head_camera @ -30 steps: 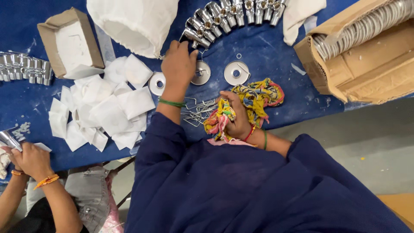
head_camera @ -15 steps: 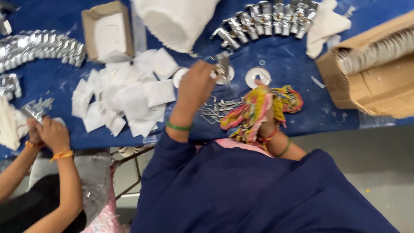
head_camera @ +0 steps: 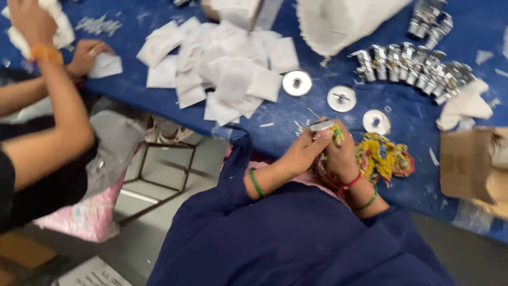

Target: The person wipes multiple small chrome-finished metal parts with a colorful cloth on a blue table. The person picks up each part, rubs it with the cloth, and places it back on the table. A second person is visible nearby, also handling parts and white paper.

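**Both hands pinching one small metal piece at the table edge**

The person is bringing the two hands together right at the near edge of the blue table (head_camera: 275, 124). The left hand (head_camera: 302, 153) and the right hand (head_camera: 341, 154) are touching each other, and both are closing on one small silvery metal piece (head_camera: 321, 126) that's poking out above the fingertips, so that's a tight pinch from both sides. It's blurry, so what kind of part it is, can't tell.

Counting what's lying around: three round metal discs (head_camera: 297, 83) are sitting in a loose row just beyond the hands, one multicoloured cloth (head_camera: 382, 156) is bunched up right beside the right hand, and one long row of shiny metal fittings (head_camera: 418, 69) is running along the far side, too many and too smeared to count. A heap of white paper squares (head_camera: 222, 69) is spreading out to the left, also uncountable.

Two hands of a co-worker (head_camera: 84, 55) are working with white paper at the far left.
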